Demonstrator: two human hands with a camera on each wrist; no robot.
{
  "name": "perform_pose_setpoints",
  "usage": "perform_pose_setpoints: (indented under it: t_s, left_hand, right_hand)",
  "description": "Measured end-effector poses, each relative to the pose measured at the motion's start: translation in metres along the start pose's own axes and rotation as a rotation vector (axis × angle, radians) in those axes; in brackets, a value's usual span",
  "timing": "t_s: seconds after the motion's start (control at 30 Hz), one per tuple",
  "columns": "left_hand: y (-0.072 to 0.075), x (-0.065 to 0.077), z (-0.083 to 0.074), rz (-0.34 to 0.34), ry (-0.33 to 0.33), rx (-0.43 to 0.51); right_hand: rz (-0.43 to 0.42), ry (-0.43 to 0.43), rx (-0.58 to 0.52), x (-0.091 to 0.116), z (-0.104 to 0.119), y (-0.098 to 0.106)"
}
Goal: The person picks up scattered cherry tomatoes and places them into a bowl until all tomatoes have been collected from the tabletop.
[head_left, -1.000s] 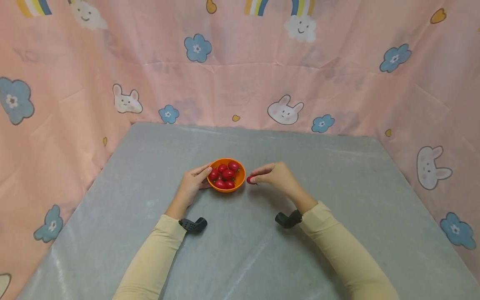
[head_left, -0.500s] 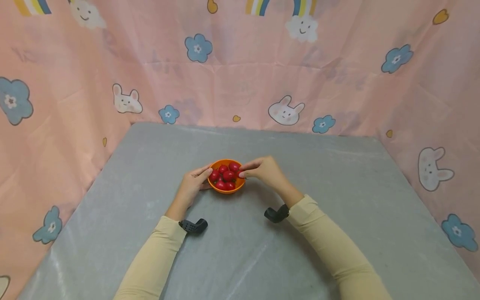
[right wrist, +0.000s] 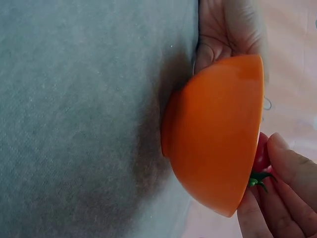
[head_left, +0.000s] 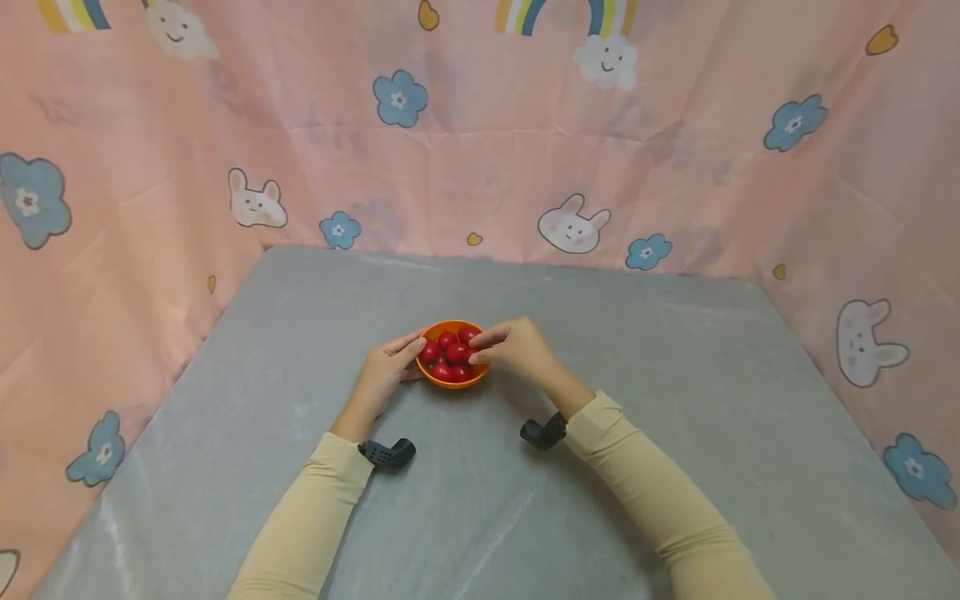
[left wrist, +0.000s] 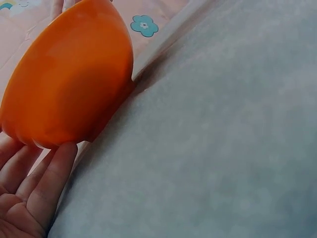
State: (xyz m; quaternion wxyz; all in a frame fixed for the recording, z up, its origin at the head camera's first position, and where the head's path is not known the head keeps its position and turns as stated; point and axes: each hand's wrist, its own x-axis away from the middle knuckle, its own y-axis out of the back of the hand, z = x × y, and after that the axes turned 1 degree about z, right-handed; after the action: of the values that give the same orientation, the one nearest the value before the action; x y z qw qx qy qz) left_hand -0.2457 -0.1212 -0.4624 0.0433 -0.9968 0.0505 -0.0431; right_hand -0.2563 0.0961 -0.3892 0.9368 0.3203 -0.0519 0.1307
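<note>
An orange bowl (head_left: 450, 386) full of several red cherry tomatoes (head_left: 442, 372) stands upright on the table. My left hand (head_left: 384, 369) holds its left side, thumb at the rim and fingers against the outer wall; in the left wrist view the fingertips (left wrist: 63, 151) touch the bowl's wall. Over the right part of the bowl, my right hand (head_left: 521, 350) has thumb and fingers around one cherry tomato. The right wrist view shows this cherry tomato (right wrist: 261, 153) at the rim, its green stalk (right wrist: 257, 179) outward and the thumb against it. Part of it is hidden behind the bowl's wall.
A grey cloth covers the table (head_left: 465, 500) around the bowl. Pink patterned curtain (head_left: 480, 167) hangs behind the table and along both sides. A black wrist camera (head_left: 388, 453) sits on the left wrist, another black camera (head_left: 543, 432) on the right.
My right hand has moved left with a cherry tomato, from beside the bowl to over its right rim and slightly inside. My left hand stays on the bowl.
</note>
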Motion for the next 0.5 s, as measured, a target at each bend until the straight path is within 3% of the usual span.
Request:
perform_pose_setpoints:
  t_s: [0.3, 0.5]
  left_hand:
    - [-0.002, 0.000, 0.001, 0.007, 0.003, -0.007]
    - [-0.003, 0.000, -0.001, 0.010, -0.004, -0.026]
  right_hand:
    - [-0.024, -0.001, -0.025, 0.005, -0.002, 0.004]
    - [-0.105, 0.055, -0.095, 0.009, -0.011, 0.023]
